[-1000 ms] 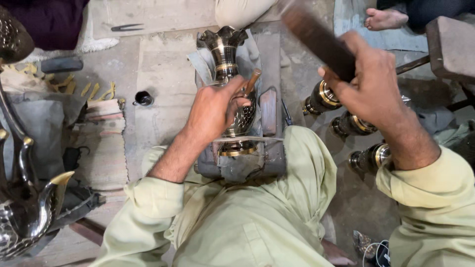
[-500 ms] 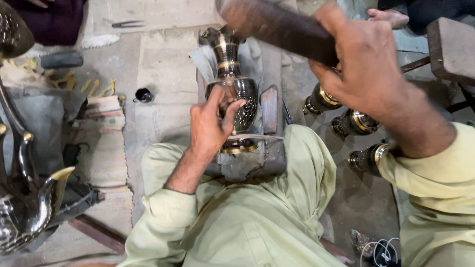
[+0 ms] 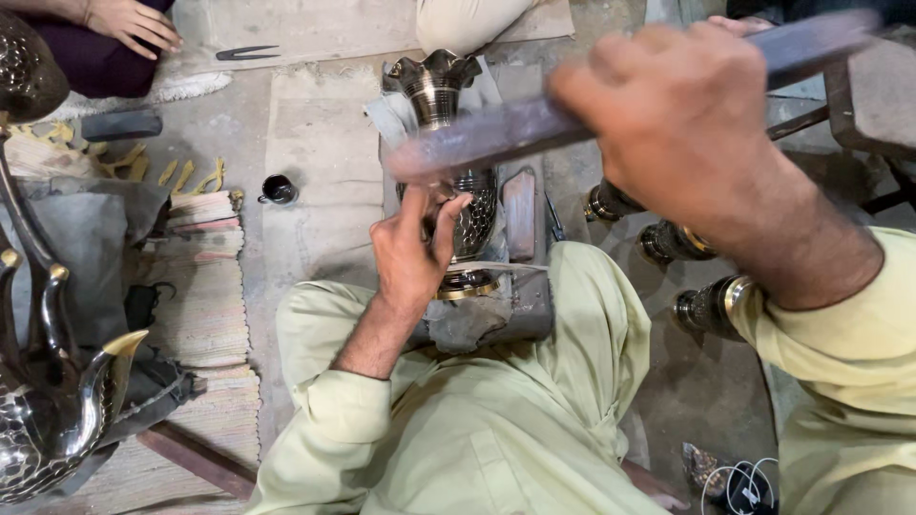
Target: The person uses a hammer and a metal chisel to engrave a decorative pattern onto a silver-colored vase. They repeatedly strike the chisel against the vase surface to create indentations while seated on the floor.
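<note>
Mid-strike, right hand (image 3: 682,133) grips a raised bar (image 3: 534,129), left hand (image 3: 415,253) clasps the vase (image 3: 458,181) at 12 o'clock; next blow needs a steady aim.

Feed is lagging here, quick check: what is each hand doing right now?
Left hand: fingers pressed against the patterned metal vase, steadying it; a closed grip cannot be told.
Right hand: closed around a long dark bar, blurred above the vase.

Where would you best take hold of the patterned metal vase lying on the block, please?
Grip the vase round its bulging patterned belly, coming from its left side, where the left hand already cups it. It lies along the block with its flared mouth pointing away, so the belly is probably the widest, steadiest part. The right hand swings a blurred bar above it.
</note>
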